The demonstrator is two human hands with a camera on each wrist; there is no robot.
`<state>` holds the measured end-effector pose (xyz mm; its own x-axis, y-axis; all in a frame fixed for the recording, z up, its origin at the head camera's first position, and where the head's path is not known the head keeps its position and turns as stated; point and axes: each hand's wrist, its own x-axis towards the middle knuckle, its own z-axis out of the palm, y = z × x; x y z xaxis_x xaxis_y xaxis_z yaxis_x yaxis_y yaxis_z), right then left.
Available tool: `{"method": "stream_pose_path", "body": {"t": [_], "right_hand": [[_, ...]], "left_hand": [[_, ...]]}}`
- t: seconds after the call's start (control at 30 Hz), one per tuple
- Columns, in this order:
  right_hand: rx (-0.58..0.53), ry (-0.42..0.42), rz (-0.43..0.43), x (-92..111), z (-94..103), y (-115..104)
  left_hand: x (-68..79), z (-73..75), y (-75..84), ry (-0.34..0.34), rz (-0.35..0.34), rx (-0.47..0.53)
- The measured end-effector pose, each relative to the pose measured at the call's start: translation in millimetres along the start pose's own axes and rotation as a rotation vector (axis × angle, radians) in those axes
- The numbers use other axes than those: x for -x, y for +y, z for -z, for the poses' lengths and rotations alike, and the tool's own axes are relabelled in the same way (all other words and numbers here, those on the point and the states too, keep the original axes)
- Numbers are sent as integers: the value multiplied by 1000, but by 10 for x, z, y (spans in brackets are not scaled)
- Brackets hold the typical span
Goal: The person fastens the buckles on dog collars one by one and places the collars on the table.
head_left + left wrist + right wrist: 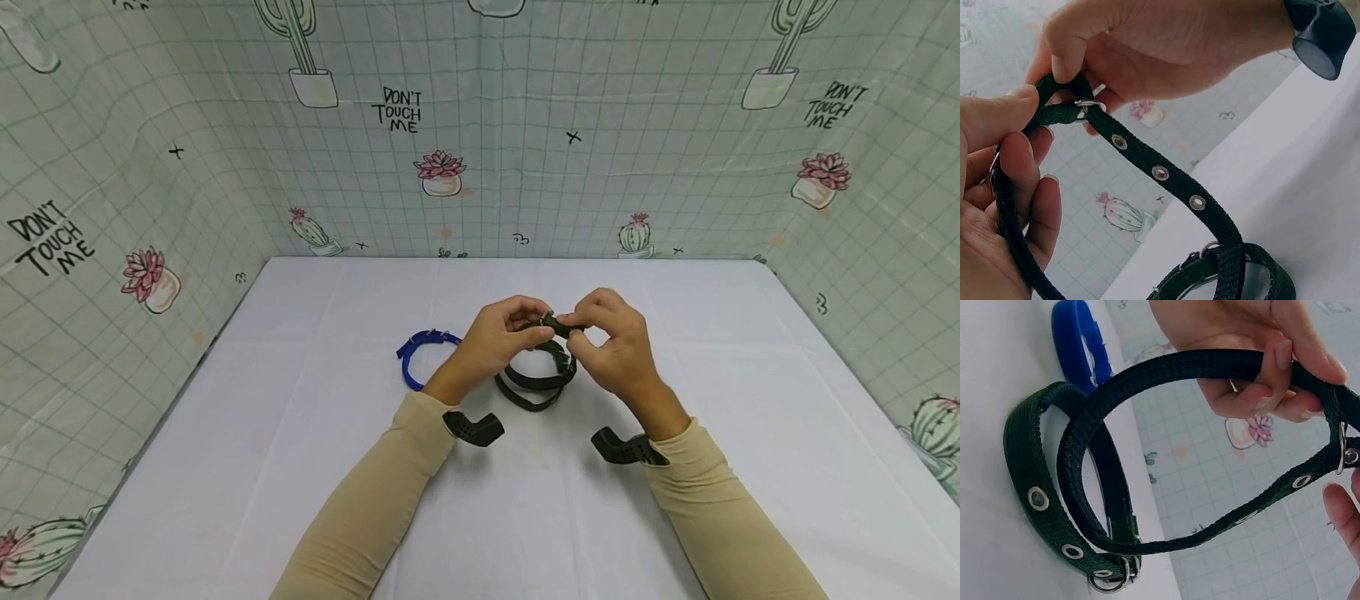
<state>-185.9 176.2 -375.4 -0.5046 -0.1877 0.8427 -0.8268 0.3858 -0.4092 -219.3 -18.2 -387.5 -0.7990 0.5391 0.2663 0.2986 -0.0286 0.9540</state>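
Both hands hold a dark green dog collar (1138, 153) up off the table, its loop hanging down. My left hand (491, 337) pinches the strap beside the metal buckle (1342, 449), with the padded side running along its fingers. On the other side, my right hand (618, 342) pinches a small bend of strap at the buckle (1088, 105). Metal eyelets (1160, 172) line the free stretch of strap. Below, a second green collar (1019, 447) lies on the table in a closed ring, partly overlapped by the held one.
A blue collar (408, 371) lies to the left, partly behind my left forearm. White cloth covers the table (300, 400). A printed curtain (517, 183) rises along the back and sides. Dark wrist cameras (474, 429) sit on both sleeves.
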Motion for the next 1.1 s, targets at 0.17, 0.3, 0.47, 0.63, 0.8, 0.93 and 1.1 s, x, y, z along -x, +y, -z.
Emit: {"method": "stream_pose_path", "body": {"t": [0.17, 0.3, 0.47, 0.63, 0.8, 0.93, 1.1], "right_hand": [[-23, -39, -37, 91, -32, 152], [-28, -64, -85, 97, -53, 128], [-34, -116, -150, 75, -45, 90], [7, -174, -212, 53, -41, 61], [42, -199, -256, 28, -19, 22], [38, -207, -237, -7, 1, -26], [25, -208, -200, -48, 12, -87]], "left_hand": [[3, -1, -14, -6, -8, 24], [7, -2, -17, 13, 11, 6], [1, -20, -1, 40, 42, -96], [-5, -61, 27, 59, 36, -224], [3, -95, 69, 84, 42, -254], [15, -93, 76, 78, 24, -239], [20, -90, 70, 60, -42, -239]]}}
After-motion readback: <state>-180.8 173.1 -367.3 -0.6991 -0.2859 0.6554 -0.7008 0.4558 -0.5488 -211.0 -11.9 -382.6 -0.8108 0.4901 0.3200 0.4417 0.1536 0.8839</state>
